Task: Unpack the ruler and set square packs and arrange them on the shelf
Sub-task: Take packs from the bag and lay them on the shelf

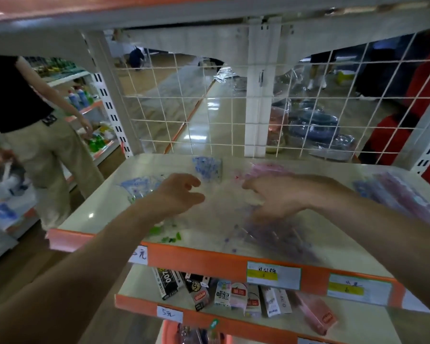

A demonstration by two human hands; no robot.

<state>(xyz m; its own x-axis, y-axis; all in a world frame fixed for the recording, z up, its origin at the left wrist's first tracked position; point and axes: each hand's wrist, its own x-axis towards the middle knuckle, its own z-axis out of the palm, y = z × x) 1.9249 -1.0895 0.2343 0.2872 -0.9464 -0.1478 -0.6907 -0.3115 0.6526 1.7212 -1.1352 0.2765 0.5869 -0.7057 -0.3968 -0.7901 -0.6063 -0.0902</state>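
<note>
Over the pale shop shelf (104, 209), left fingers (194, 181) hang loose; right fingers (248, 186) blurred, unclear.

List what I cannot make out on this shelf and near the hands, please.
Head view, right hand: motion blur hides whether it grips the purple pack.
Blue pack: partly hidden by the left hand.
Price labels: writing too blurred to read.
Packs at right edge: blurred; count unclear.
</note>
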